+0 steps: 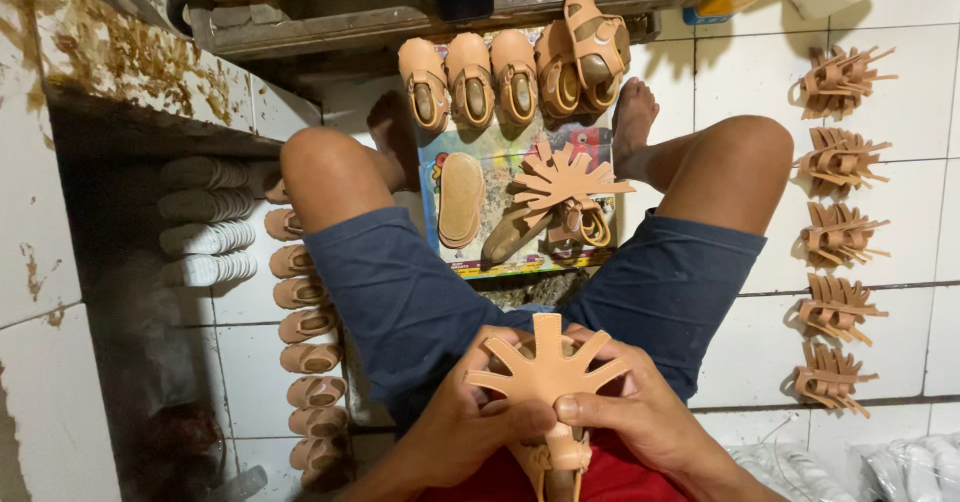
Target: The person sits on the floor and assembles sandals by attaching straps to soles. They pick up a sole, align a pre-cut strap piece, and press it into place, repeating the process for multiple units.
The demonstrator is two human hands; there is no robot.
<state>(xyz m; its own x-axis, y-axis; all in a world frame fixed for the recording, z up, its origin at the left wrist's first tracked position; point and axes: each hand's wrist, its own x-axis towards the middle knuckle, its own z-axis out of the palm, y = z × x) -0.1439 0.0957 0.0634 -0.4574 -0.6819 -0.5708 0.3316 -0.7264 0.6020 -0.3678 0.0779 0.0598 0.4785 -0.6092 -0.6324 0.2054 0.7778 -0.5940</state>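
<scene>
I hold a tan leather sandal upper [548, 370] with splayed strap tabs in my lap. My left hand [470, 414] grips its left side, thumb pressed on the lower tabs. My right hand [640, 414] grips its right side, thumb on the middle. A strap with a buckle end [562, 454] hangs below between my wrists. My knees are spread above a colourful mat [500, 167] on the floor. On the mat lie a tan sole [461, 200], another splayed upper [565, 177] and a partly made sandal [585, 224].
A row of finished tan sandals [512, 77] stands at the mat's far end. Several small sandals [305, 357] line the floor at my left, beside stacked white soles [208, 220]. Piles of cut uppers [838, 222] lie on the white tiles at right.
</scene>
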